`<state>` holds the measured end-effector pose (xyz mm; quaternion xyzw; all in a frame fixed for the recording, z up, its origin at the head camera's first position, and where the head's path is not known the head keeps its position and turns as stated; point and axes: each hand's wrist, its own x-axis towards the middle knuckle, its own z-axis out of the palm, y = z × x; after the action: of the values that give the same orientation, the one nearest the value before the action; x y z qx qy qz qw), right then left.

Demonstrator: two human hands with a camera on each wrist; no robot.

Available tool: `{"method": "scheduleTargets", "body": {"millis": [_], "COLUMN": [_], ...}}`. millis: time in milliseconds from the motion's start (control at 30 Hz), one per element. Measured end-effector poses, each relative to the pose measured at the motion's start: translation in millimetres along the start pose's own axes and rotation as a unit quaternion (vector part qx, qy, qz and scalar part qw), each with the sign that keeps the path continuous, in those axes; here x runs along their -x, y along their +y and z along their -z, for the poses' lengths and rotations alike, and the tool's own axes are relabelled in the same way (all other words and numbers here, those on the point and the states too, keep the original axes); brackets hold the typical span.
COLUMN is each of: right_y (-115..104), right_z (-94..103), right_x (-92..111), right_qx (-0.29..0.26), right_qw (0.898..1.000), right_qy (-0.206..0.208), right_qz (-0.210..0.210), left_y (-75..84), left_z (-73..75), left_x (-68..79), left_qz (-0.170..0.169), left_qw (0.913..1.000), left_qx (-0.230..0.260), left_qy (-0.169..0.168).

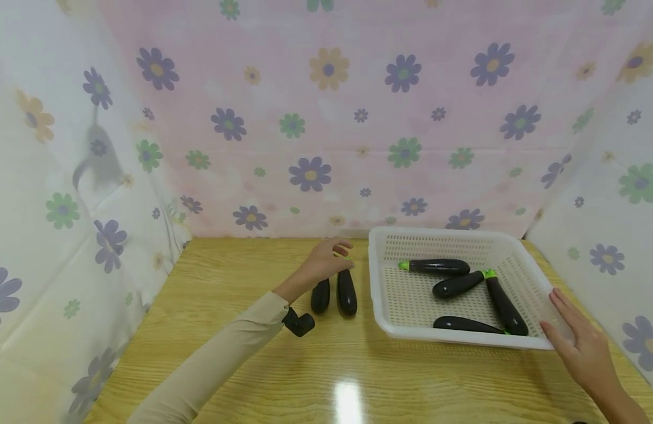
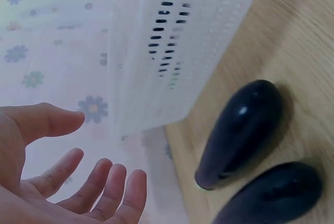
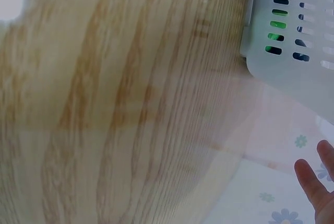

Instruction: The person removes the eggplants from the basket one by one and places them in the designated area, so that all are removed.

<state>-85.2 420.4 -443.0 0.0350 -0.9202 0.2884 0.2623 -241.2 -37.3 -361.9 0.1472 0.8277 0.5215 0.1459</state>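
Observation:
Two dark eggplants lie side by side on the wooden table, a left eggplant [image 1: 320, 297] and a right eggplant [image 1: 347, 294]. Over their far ends is my left hand [image 1: 322, 261], fingers loosely bent. In the left wrist view that hand [image 2: 62, 187] holds nothing, and the thumb stands apart from the fingers. Right of the pair stands a white perforated plastic basket [image 1: 375, 294] with several eggplants [image 1: 439, 267] inside, their stem ends green. My right hand [image 1: 586, 347] is at the basket's right rim, fingers extended; contact is hard to confirm.
The wooden table [image 1: 209, 353] reaches back to a flowered cloth [image 1: 273, 118] hung behind and along both sides. The basket's far edge is close to that cloth. A black device [image 1: 298, 323] is strapped on my left wrist.

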Motion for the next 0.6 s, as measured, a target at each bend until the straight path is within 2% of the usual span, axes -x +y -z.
{"method": "scheduleTargets", "body": {"millis": [600], "right_y": [1.0], "right_z": [0.5], "right_x": [0.0], "right_qx": [-0.002], "right_qw": [1.000], "right_qy": [0.003], "right_qz": [0.002], "left_y": [47.7], "left_z": [-33.3], "left_x": [-25.1], "left_qz": [-0.058], "left_qw": [0.9963], "left_qx": [0.016], "left_qy": [-0.061]}}
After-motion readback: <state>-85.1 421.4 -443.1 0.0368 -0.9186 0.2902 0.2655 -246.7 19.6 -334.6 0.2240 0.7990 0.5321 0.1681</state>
